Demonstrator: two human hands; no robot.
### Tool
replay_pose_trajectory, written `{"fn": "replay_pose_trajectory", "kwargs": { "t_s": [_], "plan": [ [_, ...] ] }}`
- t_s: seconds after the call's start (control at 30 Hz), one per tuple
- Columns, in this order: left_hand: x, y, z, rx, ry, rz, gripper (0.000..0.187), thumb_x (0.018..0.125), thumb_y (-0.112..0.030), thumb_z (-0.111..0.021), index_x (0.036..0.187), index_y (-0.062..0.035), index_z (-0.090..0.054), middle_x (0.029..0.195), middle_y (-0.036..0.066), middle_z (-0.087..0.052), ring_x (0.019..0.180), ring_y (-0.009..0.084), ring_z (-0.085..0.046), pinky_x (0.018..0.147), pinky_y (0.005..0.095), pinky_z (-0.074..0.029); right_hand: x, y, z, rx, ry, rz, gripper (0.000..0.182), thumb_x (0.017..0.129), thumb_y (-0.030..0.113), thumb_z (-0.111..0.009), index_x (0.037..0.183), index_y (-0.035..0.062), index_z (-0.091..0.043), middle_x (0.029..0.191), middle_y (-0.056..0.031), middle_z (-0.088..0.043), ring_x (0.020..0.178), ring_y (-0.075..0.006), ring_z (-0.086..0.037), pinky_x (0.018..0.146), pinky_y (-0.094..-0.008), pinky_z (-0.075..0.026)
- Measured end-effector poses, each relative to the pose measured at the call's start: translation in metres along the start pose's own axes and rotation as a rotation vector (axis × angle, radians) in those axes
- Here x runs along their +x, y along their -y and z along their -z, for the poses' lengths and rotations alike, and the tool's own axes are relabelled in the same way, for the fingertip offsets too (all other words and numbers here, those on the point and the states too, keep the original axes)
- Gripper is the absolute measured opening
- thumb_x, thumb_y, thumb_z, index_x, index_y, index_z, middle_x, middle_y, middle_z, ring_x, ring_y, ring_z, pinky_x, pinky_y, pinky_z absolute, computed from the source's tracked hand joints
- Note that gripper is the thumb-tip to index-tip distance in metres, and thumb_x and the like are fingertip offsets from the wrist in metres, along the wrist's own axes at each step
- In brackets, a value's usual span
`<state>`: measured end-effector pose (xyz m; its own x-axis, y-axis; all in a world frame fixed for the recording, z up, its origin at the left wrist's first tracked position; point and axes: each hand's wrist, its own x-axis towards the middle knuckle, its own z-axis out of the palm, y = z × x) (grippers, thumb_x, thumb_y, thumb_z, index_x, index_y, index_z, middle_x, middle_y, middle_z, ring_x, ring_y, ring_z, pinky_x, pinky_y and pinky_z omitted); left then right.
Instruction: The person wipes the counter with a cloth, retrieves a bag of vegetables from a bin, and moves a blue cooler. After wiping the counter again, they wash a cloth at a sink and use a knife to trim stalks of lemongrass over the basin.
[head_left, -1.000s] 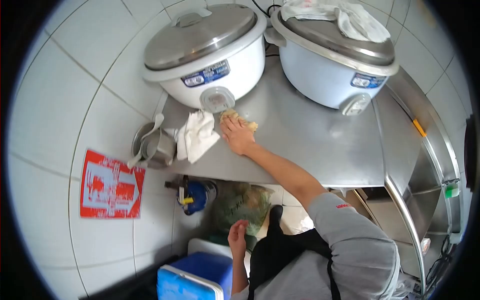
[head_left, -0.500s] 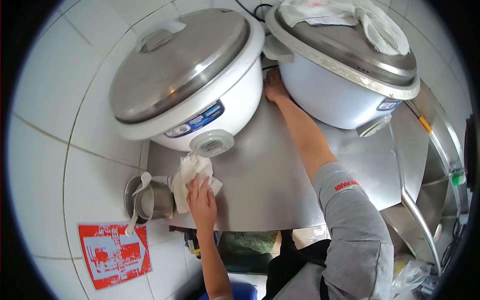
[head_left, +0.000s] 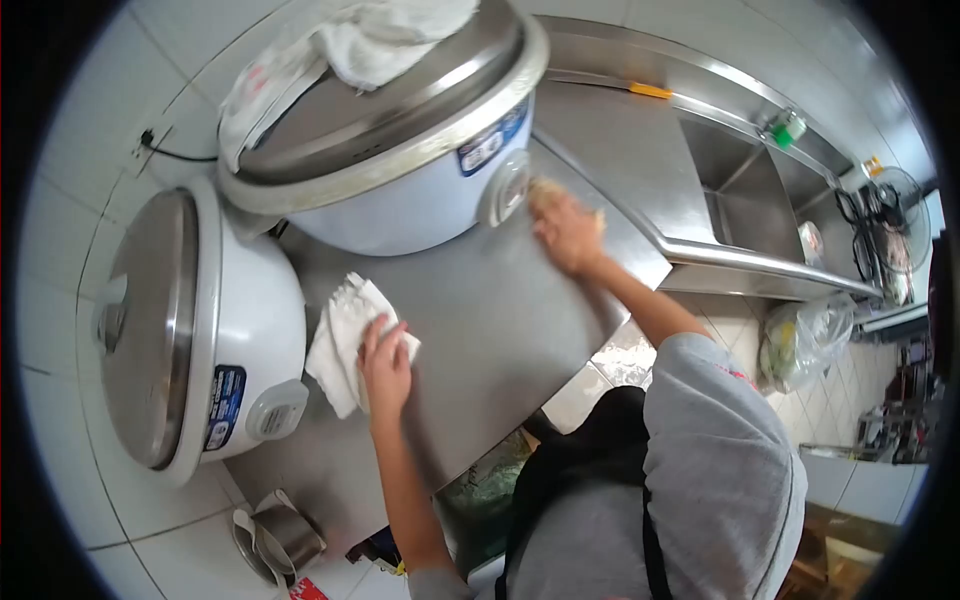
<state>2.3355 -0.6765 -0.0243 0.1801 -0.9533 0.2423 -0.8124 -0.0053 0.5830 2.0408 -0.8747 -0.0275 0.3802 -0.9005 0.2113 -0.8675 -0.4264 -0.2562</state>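
Note:
My left hand lies on a crumpled white cloth on the steel table, its fingers over the cloth's right part. Beside the cloth is a white rice cooker with a steel lid. My right hand is wrapped round a yellowish cloth, pressed to the tabletop next to the grey control panel of a second rice cooker. A white towel is draped over that cooker's lid.
A steel pot with ladles stands at the lower left. At the right are a metal rail, a sink, a green-labelled bottle and a plastic bag. A black cable runs to the wall.
The view has swung to the right. My right hand has come out from between the two cookers to the table beside the second cooker's panel. My left hand remains on the white cloth.

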Motion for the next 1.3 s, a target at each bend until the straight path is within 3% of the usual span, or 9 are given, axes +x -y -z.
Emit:
{"fn": "replay_pose_trajectory", "kwargs": {
  "t_s": [0.37, 0.5, 0.57, 0.67, 0.77, 0.87, 0.97, 1.03, 1.3],
  "plan": [
    [0.014, -0.107, -0.031, -0.319, 0.052, 0.001, 0.042, 0.084, -0.019, -0.053, 0.123, -0.0065, -0.046, 0.135, 0.018, -0.033, 0.124, 0.0342, -0.031, 0.101, 0.0431, -0.024, -0.122, -0.123, 0.050, -0.080, -0.195, -0.056, 0.034, 0.087, 0.030, -0.044, 0.118, 0.0152, -0.048, 0.120, -0.0134, -0.046, 0.116, -0.0283, -0.039, 0.098, -0.0422, -0.028],
    [-0.009, -0.053, -0.036, 0.297, -0.276, 0.028, 0.048, 0.082, -0.029, -0.055, 0.126, -0.0101, -0.045, 0.133, 0.017, -0.037, 0.123, 0.0350, -0.032, 0.099, 0.0510, -0.022, -0.141, -0.215, 0.063, -0.250, -0.315, -0.126, 0.034, 0.085, 0.034, -0.047, 0.110, 0.0110, -0.050, 0.103, -0.0103, -0.053, 0.097, -0.0259, -0.049, 0.086, -0.0378, -0.036],
    [-0.008, -0.026, -0.034, 0.479, -0.243, 0.280, 0.043, 0.083, -0.027, -0.055, 0.120, -0.0079, -0.047, 0.125, 0.016, -0.045, 0.120, 0.0342, -0.036, 0.096, 0.0478, -0.028, -0.160, -0.247, 0.081, -0.207, -0.238, -0.260, 0.031, 0.086, 0.033, -0.046, 0.108, 0.0124, -0.052, 0.100, -0.0100, -0.053, 0.096, -0.0249, -0.050, 0.084, -0.0353, -0.037],
    [-0.004, 0.009, -0.022, 0.403, -0.177, 0.227, 0.034, 0.083, -0.022, -0.055, 0.111, -0.0045, -0.049, 0.113, 0.016, -0.051, 0.112, 0.0341, -0.043, 0.090, 0.0433, -0.034, -0.163, -0.292, 0.101, -0.162, -0.288, -0.224, 0.028, 0.086, 0.031, -0.045, 0.103, 0.0109, -0.053, 0.093, -0.0123, -0.054, 0.090, -0.0281, -0.052, 0.082, -0.0384, -0.039],
    [-0.007, -0.015, -0.021, 0.205, -0.421, 0.221, 0.026, 0.084, -0.018, -0.053, 0.104, -0.0024, -0.047, 0.101, 0.016, -0.051, 0.098, 0.0334, -0.048, 0.085, 0.0379, -0.038, -0.128, -0.297, 0.134, 0.150, 0.071, -0.603, 0.032, 0.088, 0.031, -0.039, 0.097, 0.0063, -0.056, 0.097, -0.0180, -0.056, 0.088, -0.0340, -0.055, 0.081, -0.0430, -0.041],
    [0.005, -0.096, -0.029, 0.115, -0.518, 0.146, 0.027, 0.087, -0.020, -0.050, 0.104, 0.0003, -0.046, 0.096, 0.015, -0.050, 0.089, 0.0275, -0.048, 0.084, 0.0348, -0.038, -0.083, -0.301, 0.092, 0.547, -0.087, -0.324, 0.042, 0.086, 0.040, -0.045, 0.112, 0.0068, -0.054, 0.113, -0.0163, -0.054, 0.108, -0.0309, -0.049, 0.091, -0.0397, -0.039],
    [0.028, -0.217, -0.048, 0.033, -0.501, 0.174, 0.029, 0.090, -0.022, -0.049, 0.105, 0.0018, -0.044, 0.099, 0.014, -0.051, 0.092, 0.0218, -0.049, 0.084, 0.0334, -0.039, -0.054, -0.279, 0.091, 0.319, -0.072, 0.019, 0.048, 0.087, 0.042, -0.045, 0.120, 0.0069, -0.049, 0.124, -0.0196, -0.045, 0.115, -0.0339, -0.042, 0.095, -0.0396, -0.036],
    [0.055, -0.296, -0.083, -0.544, -0.409, 0.294, 0.031, 0.090, -0.020, -0.049, 0.112, 0.0006, -0.041, 0.105, 0.013, -0.051, 0.095, 0.0197, -0.051, 0.085, 0.0323, -0.041, -0.049, -0.276, 0.092, 0.749, -0.041, 0.068, 0.048, 0.088, 0.042, -0.043, 0.120, 0.0057, -0.048, 0.125, -0.0181, -0.045, 0.115, -0.0327, -0.043, 0.096, -0.0385, -0.035],
    [0.205, -0.483, -0.309, -1.244, 0.384, 0.310, 0.046, 0.090, -0.029, -0.048, 0.122, 0.0037, -0.039, 0.112, 0.012, -0.053, 0.100, 0.0196, -0.053, 0.084, 0.0301, -0.044, -0.052, -0.394, 0.182, 1.584, 0.118, -0.452, 0.055, 0.087, 0.036, -0.052, 0.127, 0.0001, -0.039, 0.113, -0.0140, -0.056, 0.097, -0.0174, -0.055, 0.085, -0.0289, -0.042]
  ]
}}
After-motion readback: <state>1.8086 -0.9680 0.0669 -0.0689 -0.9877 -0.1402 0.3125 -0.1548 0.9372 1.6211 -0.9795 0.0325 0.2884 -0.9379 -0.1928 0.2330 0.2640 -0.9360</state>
